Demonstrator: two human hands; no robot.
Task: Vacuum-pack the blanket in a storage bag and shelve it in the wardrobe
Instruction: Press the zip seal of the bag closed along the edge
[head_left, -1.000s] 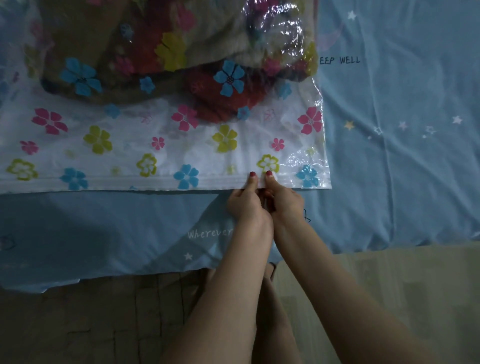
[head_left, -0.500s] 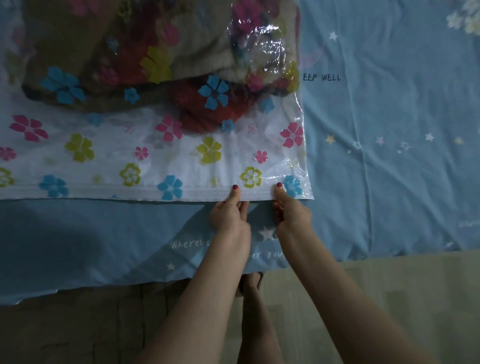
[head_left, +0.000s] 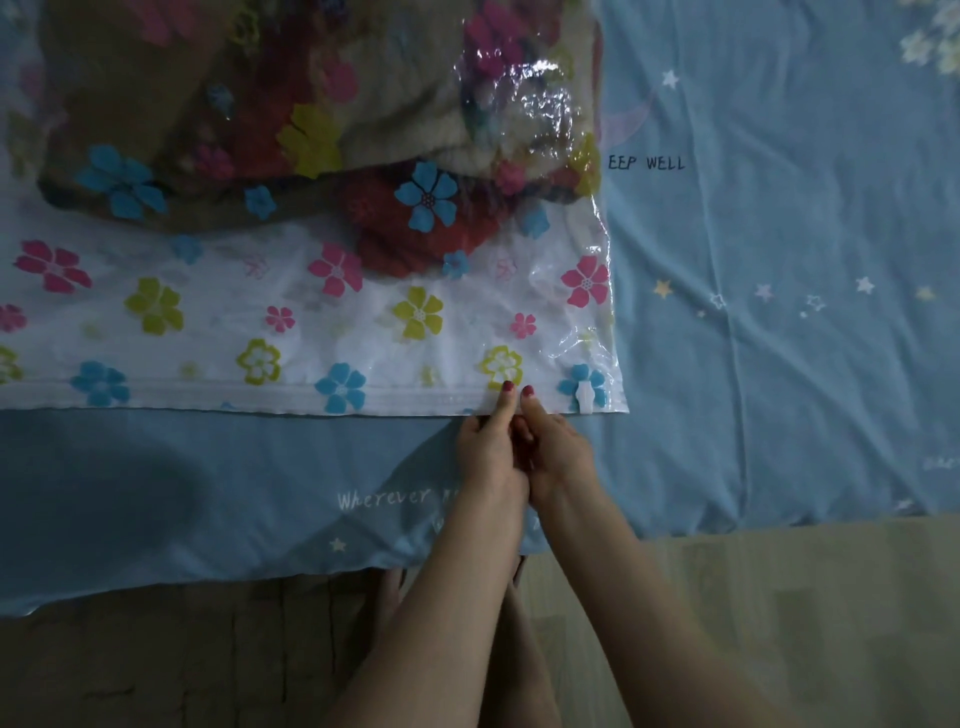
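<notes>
Right now, bag: the clear plastic storage bag printed with pink, blue and yellow flowers lies flat on the pale blue star-patterned bed sheet, mouth edge toward the person, probably so the seal can be reached from the bedside.
Blanket: the folded brown and red fleece blanket sits deep inside the bag, well back from the mouth, leaving the seal free of fabric.
Zip strip: the white ridged closure band runs along the near edge.
Slider clip: a small white plastic clip straddles the strip near the right corner, just beside the hands.
Left hand: thumb on top, fingers curled beneath, pinching the strip.
Right hand: pinching likewise, touching the left, apparently to press the seal together.
Floor: wooden boards below the bed edge.
</notes>
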